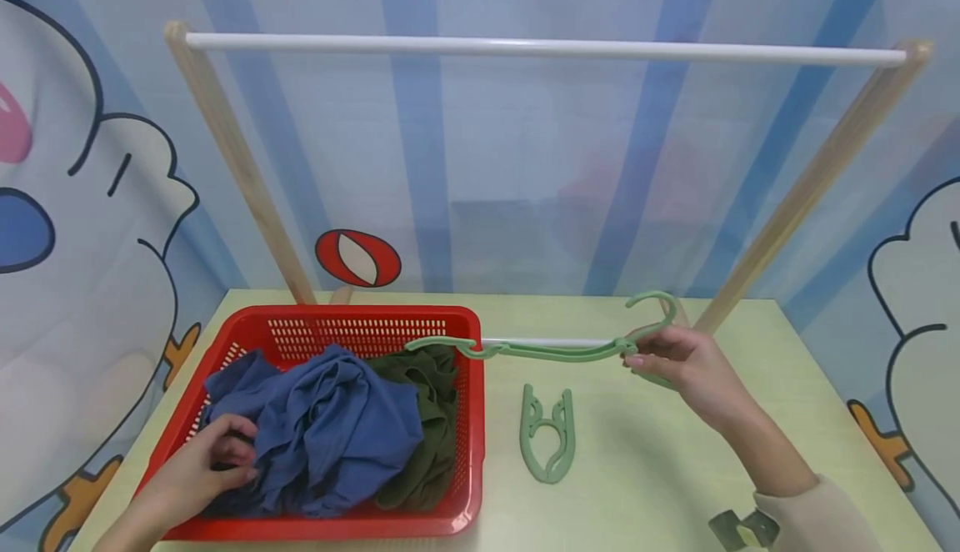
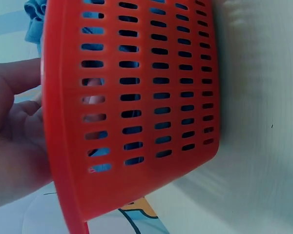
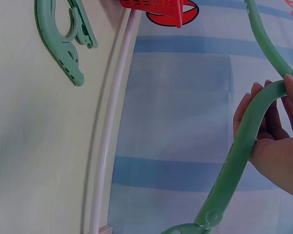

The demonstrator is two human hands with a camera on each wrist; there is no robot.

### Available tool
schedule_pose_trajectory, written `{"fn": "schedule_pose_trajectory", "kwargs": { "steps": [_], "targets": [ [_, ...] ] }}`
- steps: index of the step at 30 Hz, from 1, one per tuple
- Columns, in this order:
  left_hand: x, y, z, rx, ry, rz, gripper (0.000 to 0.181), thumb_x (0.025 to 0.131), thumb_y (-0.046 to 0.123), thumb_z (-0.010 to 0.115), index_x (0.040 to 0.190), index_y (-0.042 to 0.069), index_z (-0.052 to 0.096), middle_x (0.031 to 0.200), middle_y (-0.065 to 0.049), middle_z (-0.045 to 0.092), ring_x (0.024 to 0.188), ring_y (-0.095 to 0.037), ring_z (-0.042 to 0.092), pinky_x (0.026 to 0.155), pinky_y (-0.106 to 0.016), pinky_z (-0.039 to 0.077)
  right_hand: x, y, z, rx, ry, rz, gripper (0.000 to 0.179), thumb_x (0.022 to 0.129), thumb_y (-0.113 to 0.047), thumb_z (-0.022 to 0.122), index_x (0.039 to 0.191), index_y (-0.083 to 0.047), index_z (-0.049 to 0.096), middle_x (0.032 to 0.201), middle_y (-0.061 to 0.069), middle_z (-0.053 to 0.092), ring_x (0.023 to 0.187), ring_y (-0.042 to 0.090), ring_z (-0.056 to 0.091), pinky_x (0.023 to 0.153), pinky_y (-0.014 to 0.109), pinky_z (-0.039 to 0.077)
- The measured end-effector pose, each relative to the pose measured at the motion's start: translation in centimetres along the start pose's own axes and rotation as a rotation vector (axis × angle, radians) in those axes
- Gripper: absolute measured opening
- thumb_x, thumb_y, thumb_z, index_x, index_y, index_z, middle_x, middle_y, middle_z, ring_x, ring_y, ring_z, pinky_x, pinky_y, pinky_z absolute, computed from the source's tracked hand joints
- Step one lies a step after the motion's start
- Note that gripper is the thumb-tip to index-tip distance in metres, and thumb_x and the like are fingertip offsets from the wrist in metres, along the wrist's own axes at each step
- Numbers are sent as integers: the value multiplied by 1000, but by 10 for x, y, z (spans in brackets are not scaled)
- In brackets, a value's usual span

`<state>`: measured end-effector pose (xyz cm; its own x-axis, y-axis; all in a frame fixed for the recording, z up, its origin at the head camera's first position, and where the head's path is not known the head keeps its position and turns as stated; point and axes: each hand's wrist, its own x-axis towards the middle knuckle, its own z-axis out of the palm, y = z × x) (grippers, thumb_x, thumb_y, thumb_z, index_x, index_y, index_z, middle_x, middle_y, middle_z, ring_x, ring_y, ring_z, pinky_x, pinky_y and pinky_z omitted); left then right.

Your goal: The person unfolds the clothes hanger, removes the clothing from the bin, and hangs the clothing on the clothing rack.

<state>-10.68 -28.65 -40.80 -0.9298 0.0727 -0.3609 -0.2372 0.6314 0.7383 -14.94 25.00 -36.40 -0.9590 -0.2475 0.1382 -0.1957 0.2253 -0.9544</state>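
My right hand (image 1: pixel 693 368) pinches a green folding clothes hanger (image 1: pixel 558 353) near its hook end, above the table. In the head view the hanger stretches leftward, its far tip overlapping the basket's right part, and its hook curves up. The right wrist view shows thumb and fingers around one green arm of the hanger (image 3: pixel 229 170). My left hand (image 1: pixel 191 469), fingers loosely curled, is at the left side of a red basket (image 1: pixel 468 452), beside a crumpled blue cloth (image 1: pixel 330 435). A dark green cloth (image 1: pixel 427 427) lies there too. The basket wall partly hides that hand in the left wrist view.
A second green hanger (image 1: pixel 527 444), folded, lies on the pale table (image 1: pixel 615 485) right of the basket. Behind stands a rack with wooden posts (image 1: pixel 243 164) and a white top rail (image 1: pixel 540 49). A printed cartoon backdrop (image 1: pixel 525 160) hangs behind it.
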Motion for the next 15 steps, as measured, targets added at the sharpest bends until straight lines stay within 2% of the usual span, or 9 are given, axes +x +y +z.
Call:
{"fn": "schedule_pose_trajectory", "kwargs": {
  "steps": [5, 8, 15],
  "targets": [
    [-8, 4, -9, 3, 41, -13, 31, 84, -5, 56, 111, -7, 41, 88, -8, 55, 81, -21, 53, 68, -31, 51, 0, -1, 0, -4, 0, -5, 20, 85, -3, 62, 102, 6, 60, 93, 2, 62, 85, 13, 63, 77, 25, 51],
    [-12, 11, -16, 13, 67, 13, 27, 87, -4, 54, 111, -8, 43, 91, -10, 55, 80, -21, 54, 69, -33, 53, 1, -3, 0, -8, -1, -17, 19, 85, -3, 62, 102, 7, 60, 92, 1, 63, 85, 13, 63, 77, 25, 51],
    [-16, 40, -28, 48, 123, 176, 26, 93, 7, 51, 114, -7, 49, 98, -13, 57, 84, -21, 56, 68, -30, 53, 2, -5, 0, 9, -6, -30, 17, 85, -2, 62, 101, 4, 62, 91, -1, 64, 85, 13, 63, 76, 25, 51]
  ]
}}
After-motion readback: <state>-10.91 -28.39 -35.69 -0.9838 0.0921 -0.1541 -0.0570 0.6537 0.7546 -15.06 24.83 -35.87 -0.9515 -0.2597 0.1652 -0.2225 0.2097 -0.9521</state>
